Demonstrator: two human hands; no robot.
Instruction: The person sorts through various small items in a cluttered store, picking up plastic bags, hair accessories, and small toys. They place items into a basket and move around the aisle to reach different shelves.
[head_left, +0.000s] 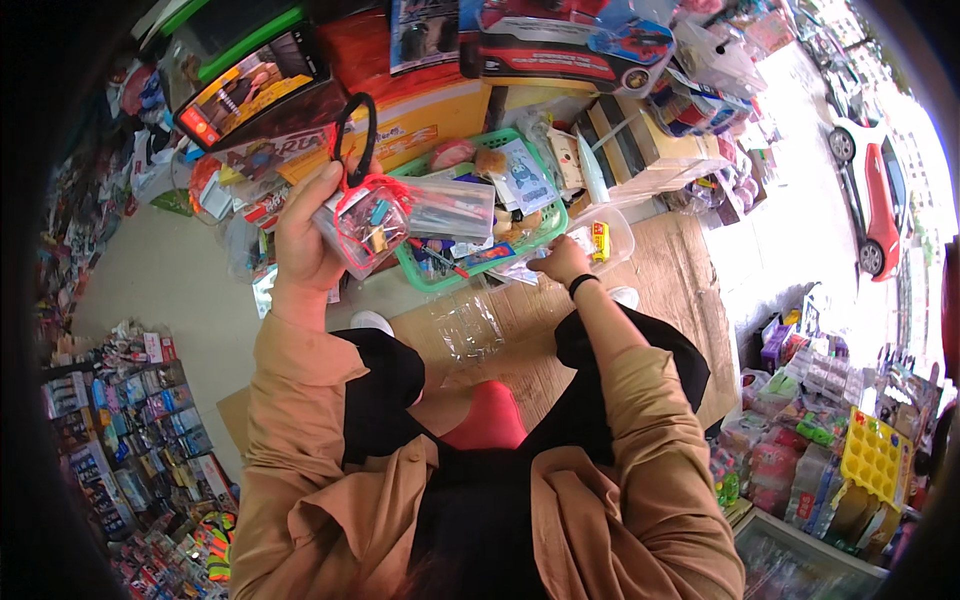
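My left hand (307, 229) is raised and grips a small clear plastic box (371, 229) with little colored pieces inside. Bright red cord (352, 199) is draped around the box, and a black loop (358, 120) stands up above it by the fingers. My right hand (564, 261) reaches down between a green plastic basket (424, 279) and a clear plastic tub (621, 238). Its fingers are bent near a clear plastic packet (517, 271); whether they grip it is unclear. A long clear case (450, 208) with slim items inside lies across the crowded basket.
A phone (251, 86) with a lit screen leans behind the basket at left. Boxed toys (577, 52) and stacked boxes (652, 150) stand at the back. Flattened cardboard (667, 277) covers the floor. Racks of packaged goods (142, 427) flank the left; more merchandise (795, 450) crowds the right.
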